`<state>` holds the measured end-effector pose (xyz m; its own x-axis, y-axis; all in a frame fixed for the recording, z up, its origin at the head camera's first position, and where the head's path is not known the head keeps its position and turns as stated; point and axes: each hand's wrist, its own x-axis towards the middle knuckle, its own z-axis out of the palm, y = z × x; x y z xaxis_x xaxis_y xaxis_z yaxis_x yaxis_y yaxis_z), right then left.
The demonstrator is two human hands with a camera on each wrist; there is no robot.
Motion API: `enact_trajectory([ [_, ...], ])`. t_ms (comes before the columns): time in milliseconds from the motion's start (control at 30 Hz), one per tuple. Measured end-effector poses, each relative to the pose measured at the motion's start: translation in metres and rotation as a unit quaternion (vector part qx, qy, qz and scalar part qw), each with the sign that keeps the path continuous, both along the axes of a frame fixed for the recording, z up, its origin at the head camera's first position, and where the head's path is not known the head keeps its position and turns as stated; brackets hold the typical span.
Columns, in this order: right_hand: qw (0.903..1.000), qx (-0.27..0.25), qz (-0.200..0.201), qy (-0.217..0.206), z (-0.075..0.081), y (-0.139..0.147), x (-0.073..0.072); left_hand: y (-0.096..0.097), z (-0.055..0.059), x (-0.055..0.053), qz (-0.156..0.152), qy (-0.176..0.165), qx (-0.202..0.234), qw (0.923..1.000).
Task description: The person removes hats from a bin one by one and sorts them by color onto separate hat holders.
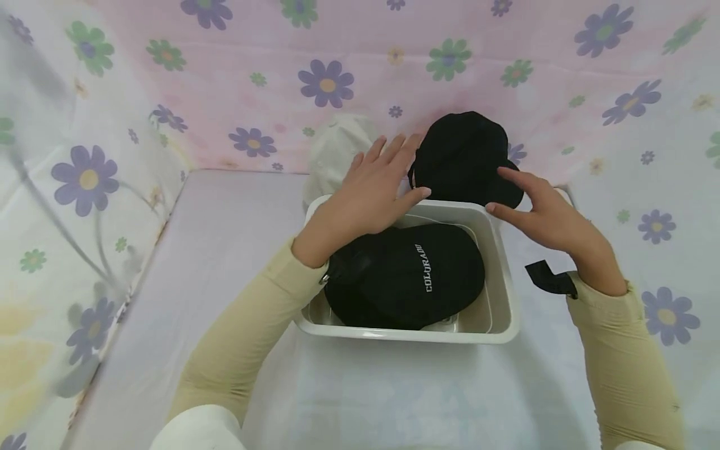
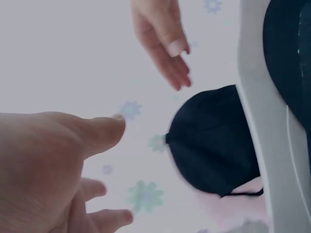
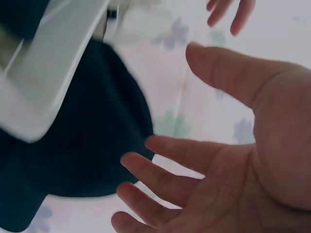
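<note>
A black cap (image 1: 394, 275) with white "COLORADO" lettering lies in a white plastic basin (image 1: 405, 335). Behind the basin, a second black cap (image 1: 464, 156) leans by the back wall, and a white cap (image 1: 337, 150) stands to its left, partly hidden by a hand. My left hand (image 1: 368, 194) is spread above the basin's back left, between the two rear caps. On the right, my right hand (image 1: 542, 212) hovers with thumb and fingers apart beside the rear black cap (image 3: 92, 131). Neither hand holds anything. The left wrist view shows that cap (image 2: 214, 141) beyond the basin rim.
Flowered cloth (image 1: 253, 81) covers the back and side walls close behind the caps. A pale cloth (image 1: 225, 250) lies under the basin. A black strap (image 1: 548, 278) hangs from the right sleeve.
</note>
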<state>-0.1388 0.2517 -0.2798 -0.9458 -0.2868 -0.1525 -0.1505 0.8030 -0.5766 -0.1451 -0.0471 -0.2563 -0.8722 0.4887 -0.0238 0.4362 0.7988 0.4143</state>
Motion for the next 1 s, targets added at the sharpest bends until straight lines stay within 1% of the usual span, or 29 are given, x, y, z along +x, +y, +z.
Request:
enact_trajectory([
  [100, 0.9983, 0.002, 0.053, 0.023, 0.002, -0.016, 0.013, -0.022, -0.001, 0.018, 0.003, 0.014, 0.000, 0.9999],
  [167, 0.9960, 0.008, 0.085, 0.026, 0.003, -0.026, 0.020, -0.036, -0.003, 0.030, 0.016, 0.026, -0.008, 0.9995],
  [300, 0.9872, 0.027, 0.157, 0.012, -0.003, -0.048, 0.029, -0.062, -0.016, 0.052, 0.055, 0.055, -0.023, 0.9967],
  [367, 0.9813, 0.036, 0.189, 0.005, -0.008, -0.059, 0.030, -0.073, -0.024, 0.060, 0.071, 0.056, -0.031, 0.9954],
  [400, 0.9782, 0.038, 0.204, 0.004, -0.011, -0.064, 0.031, -0.078, -0.028, 0.063, 0.074, 0.056, -0.034, 0.9951],
  [533, 0.9679, 0.047, 0.247, 0.000, -0.023, -0.086, 0.032, -0.095, -0.044, 0.074, 0.076, 0.042, -0.051, 0.9949],
  [633, 0.9599, 0.043, 0.277, 0.000, -0.031, -0.102, 0.035, -0.105, -0.057, 0.080, 0.072, 0.033, -0.050, 0.9957],
  [733, 0.9512, 0.038, 0.306, 0.009, -0.037, -0.118, 0.040, -0.113, -0.068, 0.087, 0.065, 0.031, -0.048, 0.9963],
  [833, 0.9420, 0.046, 0.332, 0.015, -0.040, -0.132, 0.044, -0.117, -0.076, 0.092, 0.057, 0.028, -0.048, 0.9968],
  [1000, 0.9244, 0.096, 0.368, 0.027, -0.043, -0.152, 0.050, -0.121, -0.085, 0.098, 0.054, 0.024, -0.049, 0.9971],
])
